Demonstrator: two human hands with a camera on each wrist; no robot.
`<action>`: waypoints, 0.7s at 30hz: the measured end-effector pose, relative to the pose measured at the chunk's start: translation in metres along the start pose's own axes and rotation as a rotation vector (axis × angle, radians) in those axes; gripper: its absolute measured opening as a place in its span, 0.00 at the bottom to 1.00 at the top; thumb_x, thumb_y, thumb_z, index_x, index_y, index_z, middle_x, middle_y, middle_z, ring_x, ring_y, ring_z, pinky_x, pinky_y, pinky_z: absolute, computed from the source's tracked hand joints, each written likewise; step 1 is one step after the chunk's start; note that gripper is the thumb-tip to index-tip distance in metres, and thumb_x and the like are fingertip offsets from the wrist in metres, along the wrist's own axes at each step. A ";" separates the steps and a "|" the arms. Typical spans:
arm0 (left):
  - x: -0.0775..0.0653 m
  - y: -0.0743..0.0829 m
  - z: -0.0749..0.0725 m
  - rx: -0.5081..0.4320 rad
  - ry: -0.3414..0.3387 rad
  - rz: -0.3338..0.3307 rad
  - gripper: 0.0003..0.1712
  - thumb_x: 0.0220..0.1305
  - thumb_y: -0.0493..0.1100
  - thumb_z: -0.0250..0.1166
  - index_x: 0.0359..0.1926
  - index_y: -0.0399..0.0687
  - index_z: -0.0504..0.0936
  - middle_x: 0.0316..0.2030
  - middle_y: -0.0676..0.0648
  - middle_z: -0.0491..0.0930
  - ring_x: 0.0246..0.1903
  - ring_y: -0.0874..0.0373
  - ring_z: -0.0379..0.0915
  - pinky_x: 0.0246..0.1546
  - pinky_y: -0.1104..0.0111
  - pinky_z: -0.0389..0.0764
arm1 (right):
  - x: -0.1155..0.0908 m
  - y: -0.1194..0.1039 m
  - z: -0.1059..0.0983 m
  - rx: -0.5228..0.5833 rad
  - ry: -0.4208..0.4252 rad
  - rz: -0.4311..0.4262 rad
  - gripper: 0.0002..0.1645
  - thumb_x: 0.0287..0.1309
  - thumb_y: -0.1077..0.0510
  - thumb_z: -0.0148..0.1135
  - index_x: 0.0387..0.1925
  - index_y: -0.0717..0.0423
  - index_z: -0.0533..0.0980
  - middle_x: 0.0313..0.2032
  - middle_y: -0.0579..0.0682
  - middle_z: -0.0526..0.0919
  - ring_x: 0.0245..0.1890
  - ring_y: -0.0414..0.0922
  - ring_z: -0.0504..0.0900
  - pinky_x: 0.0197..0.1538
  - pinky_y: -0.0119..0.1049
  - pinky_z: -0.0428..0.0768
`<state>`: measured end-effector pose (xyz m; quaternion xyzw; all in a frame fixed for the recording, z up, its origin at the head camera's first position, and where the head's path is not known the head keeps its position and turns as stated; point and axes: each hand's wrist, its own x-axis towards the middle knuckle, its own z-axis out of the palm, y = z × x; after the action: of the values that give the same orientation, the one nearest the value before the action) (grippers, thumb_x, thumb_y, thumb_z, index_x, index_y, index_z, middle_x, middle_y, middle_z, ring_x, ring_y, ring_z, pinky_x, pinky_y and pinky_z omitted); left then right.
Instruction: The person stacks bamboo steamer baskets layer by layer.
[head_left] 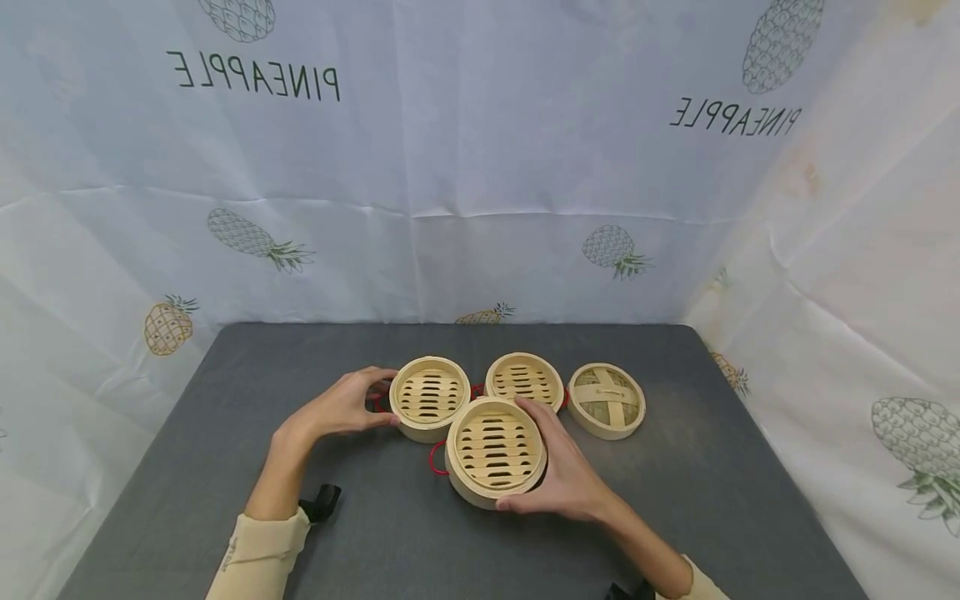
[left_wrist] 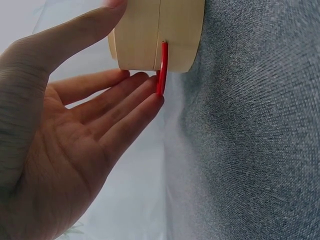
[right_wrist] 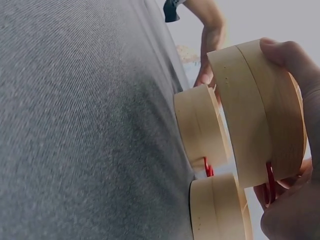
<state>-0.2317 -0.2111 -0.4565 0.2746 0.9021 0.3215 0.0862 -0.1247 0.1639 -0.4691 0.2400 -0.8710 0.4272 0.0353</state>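
My right hand (head_left: 566, 479) grips a round bamboo steamer basket (head_left: 497, 450) with slatted base and red side loops. In the right wrist view this held basket (right_wrist: 260, 115) is raised off the table, thumb on one side, fingers on the other. At the left, my left hand (head_left: 341, 408) spans the edge of a second steamer basket (head_left: 430, 396), which stands on the table. The left wrist view shows its fingers nearly straight, fingertips at the wall and the red loop (left_wrist: 163, 70). A third basket (head_left: 522, 377) stands behind the held one, partly hidden by it.
A woven bamboo lid (head_left: 606, 400) with crossed strips lies right of the baskets. Everything stands on a dark grey cloth-covered table (head_left: 405, 533). A white curtain (head_left: 480, 167) with pineapple prints hangs behind and at the sides.
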 end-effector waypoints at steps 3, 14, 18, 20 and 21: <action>0.000 0.000 0.000 0.005 0.000 -0.004 0.47 0.62 0.49 0.82 0.73 0.27 0.74 0.63 0.29 0.81 0.57 0.34 0.86 0.57 0.46 0.90 | 0.000 -0.002 0.000 0.018 0.001 -0.019 0.80 0.33 0.32 0.91 0.85 0.36 0.56 0.77 0.42 0.68 0.72 0.44 0.74 0.72 0.48 0.77; 0.000 0.000 0.001 0.008 0.008 0.002 0.46 0.62 0.48 0.82 0.72 0.27 0.75 0.61 0.30 0.83 0.57 0.35 0.86 0.57 0.47 0.90 | -0.001 -0.008 0.002 0.047 -0.012 -0.052 0.80 0.34 0.35 0.92 0.85 0.36 0.55 0.79 0.44 0.66 0.75 0.43 0.72 0.73 0.48 0.77; -0.001 0.000 0.002 -0.004 0.008 0.006 0.45 0.63 0.48 0.82 0.72 0.28 0.74 0.62 0.31 0.82 0.58 0.34 0.86 0.58 0.46 0.89 | -0.003 -0.007 0.002 0.065 -0.012 -0.040 0.80 0.35 0.38 0.92 0.86 0.35 0.54 0.79 0.43 0.65 0.75 0.43 0.71 0.73 0.47 0.77; -0.002 0.000 0.001 -0.005 0.008 0.008 0.45 0.63 0.48 0.82 0.72 0.28 0.74 0.61 0.31 0.83 0.58 0.34 0.86 0.58 0.46 0.89 | -0.003 -0.007 0.002 0.065 -0.012 -0.038 0.80 0.35 0.38 0.92 0.86 0.35 0.54 0.79 0.43 0.65 0.75 0.43 0.71 0.73 0.46 0.77; -0.002 0.000 0.001 -0.004 0.010 0.012 0.45 0.63 0.47 0.82 0.72 0.27 0.74 0.61 0.31 0.83 0.58 0.34 0.86 0.57 0.47 0.89 | -0.004 -0.007 0.002 0.065 -0.013 -0.039 0.80 0.35 0.38 0.93 0.86 0.36 0.54 0.80 0.44 0.65 0.75 0.43 0.71 0.73 0.46 0.77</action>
<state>-0.2300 -0.2114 -0.4576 0.2783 0.9003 0.3250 0.0804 -0.1183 0.1602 -0.4667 0.2607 -0.8521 0.4529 0.0300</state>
